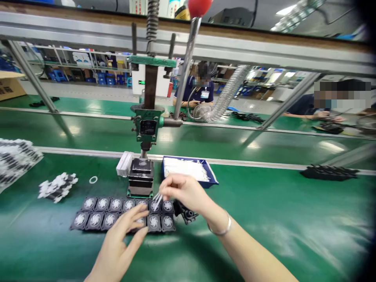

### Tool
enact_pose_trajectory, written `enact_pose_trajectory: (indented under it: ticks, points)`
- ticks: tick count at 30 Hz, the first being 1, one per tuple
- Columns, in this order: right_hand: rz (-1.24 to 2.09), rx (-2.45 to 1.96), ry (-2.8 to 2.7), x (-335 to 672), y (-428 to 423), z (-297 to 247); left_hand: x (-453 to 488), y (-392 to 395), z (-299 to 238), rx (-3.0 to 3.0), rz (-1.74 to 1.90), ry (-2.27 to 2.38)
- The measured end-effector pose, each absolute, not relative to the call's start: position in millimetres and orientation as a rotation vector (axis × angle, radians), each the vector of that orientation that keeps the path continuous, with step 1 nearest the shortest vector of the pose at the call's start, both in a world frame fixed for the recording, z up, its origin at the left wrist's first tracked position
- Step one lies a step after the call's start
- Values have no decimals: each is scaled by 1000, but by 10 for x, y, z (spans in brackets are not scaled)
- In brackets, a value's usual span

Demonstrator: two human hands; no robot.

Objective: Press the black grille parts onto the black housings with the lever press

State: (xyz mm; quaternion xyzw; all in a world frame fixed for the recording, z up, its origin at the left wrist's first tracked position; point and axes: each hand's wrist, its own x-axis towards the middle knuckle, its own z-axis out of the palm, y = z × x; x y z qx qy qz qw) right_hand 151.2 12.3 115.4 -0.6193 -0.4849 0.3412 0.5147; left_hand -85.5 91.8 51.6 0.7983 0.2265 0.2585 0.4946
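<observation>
Two rows of small square black fans [95, 220] with white swirl-shaped centres lie side by side on the green table. Over their middle reaches my left hand [123, 235], fingers spread and holding nothing; whether its fingertips touch the fans I cannot tell. My right hand [183, 192] pinches a few thin white sticks [158, 201] between thumb and fingers above the right end of the rows. Behind that hand stands a blue tray [214, 178] filled with similar white sticks. Some black parts [189, 214] lie partly hidden under my right wrist.
A green hand press [147, 125] with a red-knobbed lever [188, 51] stands behind the fans, a white block [125, 163] beside it. Leftward lie a white ring [93, 179] and black-and-white stacks [58, 187]. Black parts [329, 172] sit far right. Two people work opposite.
</observation>
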Motion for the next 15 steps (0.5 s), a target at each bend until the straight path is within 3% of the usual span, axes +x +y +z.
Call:
enact_pose_trajectory:
  ticks: [5, 15]
  points:
    - [809, -1429, -1361, 973, -2, 938, -711, 735, 580, 1652, 419, 552]
    - [991, -1241, -1461, 769, 247, 843, -1160, 729, 404, 1469, 337, 673]
